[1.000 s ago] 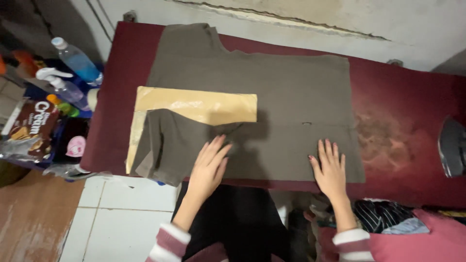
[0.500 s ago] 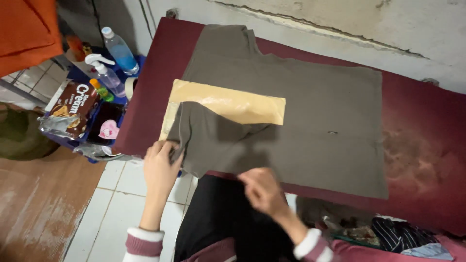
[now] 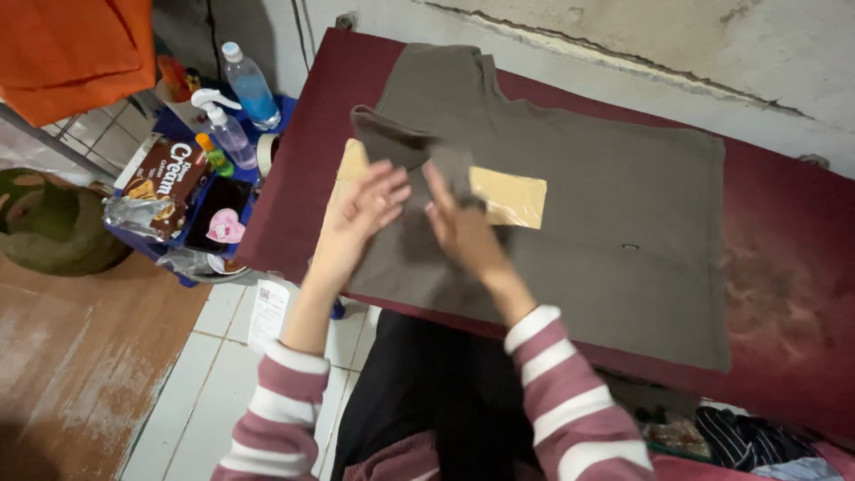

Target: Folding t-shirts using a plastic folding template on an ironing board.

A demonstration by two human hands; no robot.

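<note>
A grey-brown shirt (image 3: 579,205) lies spread flat on a dark red table (image 3: 793,267). A tan cardboard sheet (image 3: 509,198) lies on it, partly covered by cloth. A flap of the shirt (image 3: 392,138) is raised off the table and folded over toward the middle. My right hand (image 3: 459,223) pinches this flap at its lower edge. My left hand (image 3: 361,214) is just left of it, fingers extended and apart, touching the cloth. Both sleeves are striped pink and white.
Left of the table a blue crate (image 3: 183,134) holds a water bottle (image 3: 249,85), a spray bottle (image 3: 223,120), a brown snack box (image 3: 165,174) and small items. Orange cloth (image 3: 80,44) hangs at top left. Clothes (image 3: 748,436) lie at bottom right. A wall runs behind the table.
My hands left the shirt's front edge, took the left lower part of the shirt and lifted it up over the cardboard. The view shifted left.
</note>
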